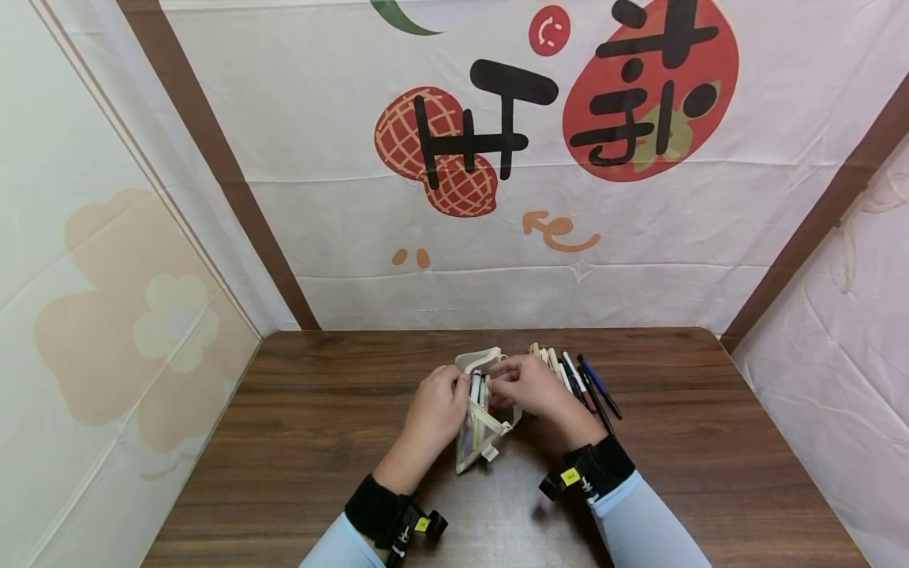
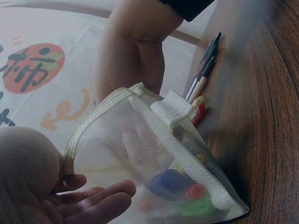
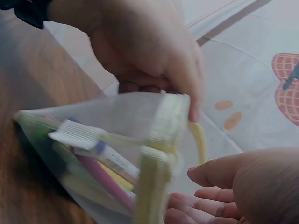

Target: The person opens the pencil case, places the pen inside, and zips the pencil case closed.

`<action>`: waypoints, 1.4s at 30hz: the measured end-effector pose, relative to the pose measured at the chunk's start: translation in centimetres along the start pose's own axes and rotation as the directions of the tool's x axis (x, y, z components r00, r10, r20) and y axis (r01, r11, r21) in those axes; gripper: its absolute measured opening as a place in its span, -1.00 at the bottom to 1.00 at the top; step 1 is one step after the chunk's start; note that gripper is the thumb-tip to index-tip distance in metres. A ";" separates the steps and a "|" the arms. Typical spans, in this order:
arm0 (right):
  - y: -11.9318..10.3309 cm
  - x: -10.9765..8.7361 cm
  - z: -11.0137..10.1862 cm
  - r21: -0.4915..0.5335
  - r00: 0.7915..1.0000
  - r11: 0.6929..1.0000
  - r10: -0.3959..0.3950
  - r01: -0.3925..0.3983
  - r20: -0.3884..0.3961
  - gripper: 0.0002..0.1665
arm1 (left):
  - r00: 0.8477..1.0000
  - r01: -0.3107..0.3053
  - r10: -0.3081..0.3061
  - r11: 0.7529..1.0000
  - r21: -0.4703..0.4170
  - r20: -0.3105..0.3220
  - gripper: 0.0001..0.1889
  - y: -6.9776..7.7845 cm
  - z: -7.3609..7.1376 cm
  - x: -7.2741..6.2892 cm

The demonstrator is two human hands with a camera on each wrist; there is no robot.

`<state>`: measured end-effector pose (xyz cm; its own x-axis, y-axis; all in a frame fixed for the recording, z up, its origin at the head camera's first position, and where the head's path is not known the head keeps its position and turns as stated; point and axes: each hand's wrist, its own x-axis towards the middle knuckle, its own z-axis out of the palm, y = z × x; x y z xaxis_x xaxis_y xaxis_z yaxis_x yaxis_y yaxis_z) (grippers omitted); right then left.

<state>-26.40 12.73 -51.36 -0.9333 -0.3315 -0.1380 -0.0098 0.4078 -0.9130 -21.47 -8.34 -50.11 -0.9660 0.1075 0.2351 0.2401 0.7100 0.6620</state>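
Observation:
A cream mesh zip pouch (image 1: 465,456) stands on the table between my two hands, its zipped mouth spread apart. Pens (image 1: 476,388) and other colourful items show inside and through the mesh. My left hand (image 1: 438,404) pinches the pouch's rim, the thumb on one side of the zip edge (image 2: 70,151). At the opposite side of the mouth is my right hand (image 1: 538,388). In the right wrist view its thumb (image 3: 212,173) stands apart from the fingers, with nothing seen between them. The zip edge partly hides those fingertips.
Several pens and markers (image 1: 571,375) lie in a loose group on the brown wooden table (image 1: 319,410), right of the pouch and behind the right forearm. A printed white cloth (image 1: 327,213) hangs behind the table, and more cloth hangs at both sides.

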 end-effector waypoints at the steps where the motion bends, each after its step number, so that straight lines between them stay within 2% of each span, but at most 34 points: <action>1: 0.0 0.0 -0.4 -0.008 1.000 1.000 -0.004 0.004 -0.008 -0.54 | 1.000 0.002 -0.002 1.000 0.000 -0.001 -0.73 0.0 0.0 0.0; 7: 0.0 -0.4 -2.9 -0.057 0.995 0.998 0.007 -0.013 -0.096 -0.62 | 1.000 0.001 -0.001 1.000 0.004 -0.009 -0.72 0.1 0.0 0.0; 17: 0.4 -1.1 -6.9 -0.078 0.979 0.996 0.036 -0.052 -0.201 -0.57 | 1.000 0.005 -0.005 1.000 0.003 -0.005 -0.72 0.2 -0.1 0.0; 21: 0.5 -1.6 -8.1 -0.094 0.972 0.992 0.056 -0.079 -0.230 -0.55 | 1.000 0.006 -0.006 1.000 -0.001 -0.003 -0.72 0.1 0.0 0.0; 26: 0.9 -2.2 -9.5 -0.164 0.965 0.980 0.070 -0.114 -0.253 -0.51 | 1.000 0.005 -0.005 1.000 -0.003 -0.001 -0.73 0.1 0.0 0.0; 33: 1.8 -2.8 -11.1 -0.294 0.955 0.938 0.101 -0.185 -0.277 -0.41 | 1.000 0.011 -0.011 1.000 -0.007 0.004 -0.73 0.0 0.0 0.0; 37: 2.4 -3.2 -11.9 -0.379 0.947 0.894 0.127 -0.238 -0.295 -0.37 | 1.000 0.002 -0.002 1.000 -0.007 -0.002 -0.73 0.0 0.0 0.0; 42: 3.0 -3.5 -12.5 -0.434 0.933 0.846 0.182 -0.310 -0.311 -0.35 | 1.000 0.004 -0.004 1.000 -0.006 -0.003 -0.74 0.0 0.1 0.0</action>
<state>-27.66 25.76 -48.80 -0.9840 0.0295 -0.1756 0.1249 0.8171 -0.5629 -21.49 -8.32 -50.18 -0.9666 0.1029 0.2346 0.2371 0.7062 0.6672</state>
